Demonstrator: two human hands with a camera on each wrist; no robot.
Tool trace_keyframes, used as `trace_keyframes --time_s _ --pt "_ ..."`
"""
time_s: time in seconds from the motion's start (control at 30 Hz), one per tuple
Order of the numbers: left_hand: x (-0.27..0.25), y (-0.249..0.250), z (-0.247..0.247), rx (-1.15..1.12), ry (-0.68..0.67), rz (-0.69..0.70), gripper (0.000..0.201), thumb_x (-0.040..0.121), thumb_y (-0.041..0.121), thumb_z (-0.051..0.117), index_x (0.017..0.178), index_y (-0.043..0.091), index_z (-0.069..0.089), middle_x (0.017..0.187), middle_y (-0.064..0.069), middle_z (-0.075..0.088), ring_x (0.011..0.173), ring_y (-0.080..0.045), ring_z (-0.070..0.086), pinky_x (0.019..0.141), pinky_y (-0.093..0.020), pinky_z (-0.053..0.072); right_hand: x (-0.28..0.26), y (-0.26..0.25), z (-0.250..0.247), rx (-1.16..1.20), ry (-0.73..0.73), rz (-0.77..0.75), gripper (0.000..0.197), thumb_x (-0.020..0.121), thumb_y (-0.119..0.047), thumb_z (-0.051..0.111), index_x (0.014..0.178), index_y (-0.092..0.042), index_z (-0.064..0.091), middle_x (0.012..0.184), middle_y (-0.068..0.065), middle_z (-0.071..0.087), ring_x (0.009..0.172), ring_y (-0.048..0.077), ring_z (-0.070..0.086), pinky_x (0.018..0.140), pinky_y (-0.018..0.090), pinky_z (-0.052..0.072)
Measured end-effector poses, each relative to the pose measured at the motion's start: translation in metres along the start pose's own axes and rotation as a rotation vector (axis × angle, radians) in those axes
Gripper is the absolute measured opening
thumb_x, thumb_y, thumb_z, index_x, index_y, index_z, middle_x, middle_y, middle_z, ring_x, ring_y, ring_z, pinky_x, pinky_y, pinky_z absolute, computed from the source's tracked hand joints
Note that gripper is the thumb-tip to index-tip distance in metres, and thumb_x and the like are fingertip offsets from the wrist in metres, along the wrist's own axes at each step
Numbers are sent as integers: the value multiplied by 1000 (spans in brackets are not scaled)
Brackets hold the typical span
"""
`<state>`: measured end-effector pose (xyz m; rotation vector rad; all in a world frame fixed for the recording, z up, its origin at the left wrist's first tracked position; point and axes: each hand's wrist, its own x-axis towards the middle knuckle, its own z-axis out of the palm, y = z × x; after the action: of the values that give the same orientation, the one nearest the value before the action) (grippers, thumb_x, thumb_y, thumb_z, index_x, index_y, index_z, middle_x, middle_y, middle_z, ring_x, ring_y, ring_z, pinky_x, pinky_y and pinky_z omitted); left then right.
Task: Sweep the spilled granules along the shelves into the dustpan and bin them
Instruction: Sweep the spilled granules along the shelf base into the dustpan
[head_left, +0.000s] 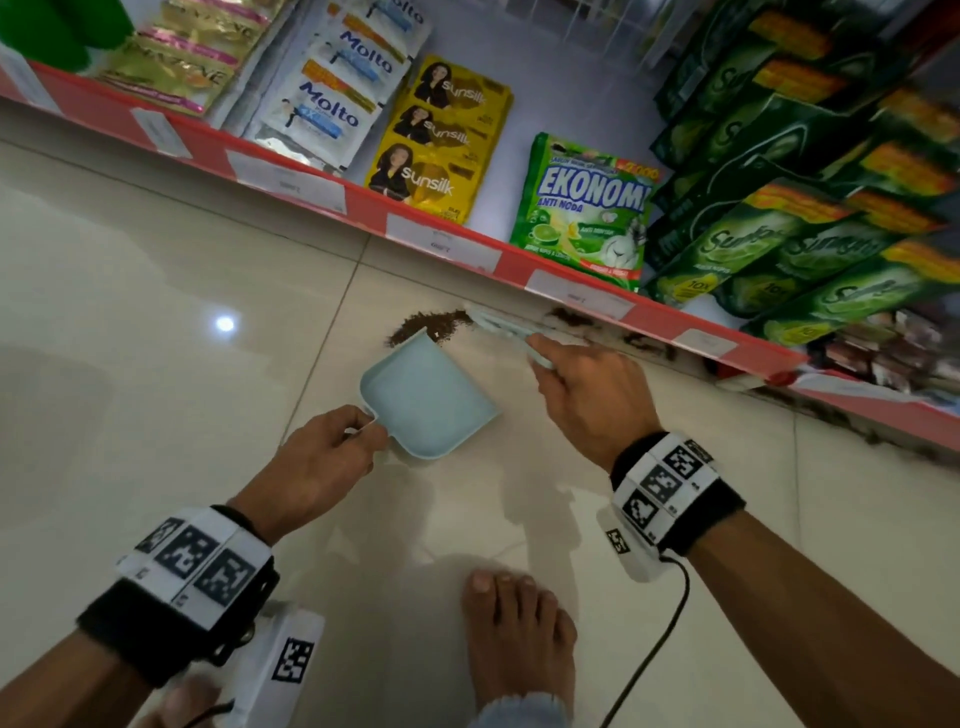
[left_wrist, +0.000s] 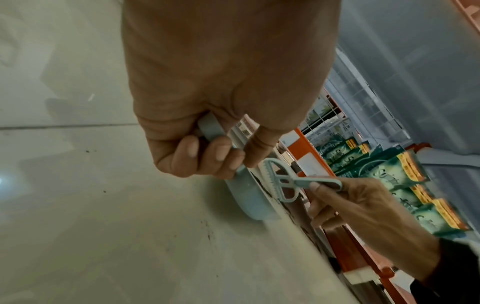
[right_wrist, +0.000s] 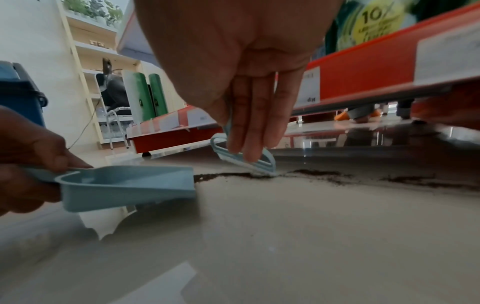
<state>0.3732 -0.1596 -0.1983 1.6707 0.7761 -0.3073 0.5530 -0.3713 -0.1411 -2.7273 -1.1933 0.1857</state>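
Down on the tiled floor (head_left: 156, 312), dark granules (head_left: 428, 325) lie heaped just beyond the dustpan (head_left: 426, 397) lip, more trailing right under the red shelf edge (head_left: 363, 200). Left hand (head_left: 317, 462) curls round the dustpan handle; right hand (head_left: 587, 395) pinches the small brush (head_left: 498, 327), bristles at the heap. Above stand packs reading Molto (head_left: 332, 111), sunsilk (head_left: 434, 171) and EKONOMI ANTI NODA (head_left: 582, 213).
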Motion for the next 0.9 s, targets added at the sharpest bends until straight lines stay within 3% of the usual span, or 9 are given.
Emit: trace_keyframes --time_s 0.07,0.13,0.27,0.37,0.53,0.63,0.77,0.83,0.9 --pt "4 2 7 -10 -30 -3 21 94 35 59 80 19 60 47 14 52 42 -2 42 50 -28 33 -5 5 -7 -38 127 10 35 97 -22 53 131 -17 60 86 11 74 73 37 67 60 41 54" --pt "6 4 13 -20 -53 -15 21 92 36 60 80 20 61 46 15 53 42 -3 42 51 -29 32 -5 17 -13 -129 196 76 38 92 -16 58 130 -16 60 90 16 73 75 39 68 60 41 53" --pt "13 10 20 -42 -74 -18 25 82 46 60 80 21 63 48 15 55 47 -9 43 53 -30 33 -3 35 -8 -369 66 251 32 95 -19 50 126 -23 58 92 10 73 83 35 69 64 38 51" --pt "18 14 26 -36 -78 -20 20 87 41 62 80 22 63 47 14 55 46 -8 44 51 -30 33 -4 39 2 -337 11 276 34 94 -18 51 127 -23 58 87 8 73 80 34 69 64 35 50" --pt "23 15 32 -41 -91 -4 20 93 37 62 80 21 63 47 13 54 40 -3 43 50 -29 33 -10 23 6 -136 61 85 24 93 -29 49 110 -22 64 87 3 73 71 31 68 54 30 42" --pt "24 14 34 -59 -83 -10 21 94 36 62 81 19 63 46 12 53 40 -4 42 50 -29 32 -14 24 -4 -136 184 61 29 94 -32 51 116 -23 67 88 1 75 65 29 68 52 31 51" --pt "24 11 37 -49 -90 -12 20 94 32 61 82 16 63 46 13 53 40 -2 42 49 -27 33 -21 55 -19 -293 302 199 14 88 -28 62 95 -20 72 69 3 71 52 29 63 49 26 42" --pt "25 12 39 -49 -93 -12 19 94 32 61 81 17 62 46 14 54 39 -2 43 48 -26 34 -26 69 -21 -368 275 308 13 88 -27 62 82 -17 68 61 6 66 47 30 60 50 26 36" --pt "27 16 43 -56 -99 -4 19 93 31 61 81 16 62 46 13 54 39 -1 43 47 -24 35 -30 78 -18 -433 234 389 10 87 -26 65 84 -17 68 62 8 65 49 31 61 52 26 33"
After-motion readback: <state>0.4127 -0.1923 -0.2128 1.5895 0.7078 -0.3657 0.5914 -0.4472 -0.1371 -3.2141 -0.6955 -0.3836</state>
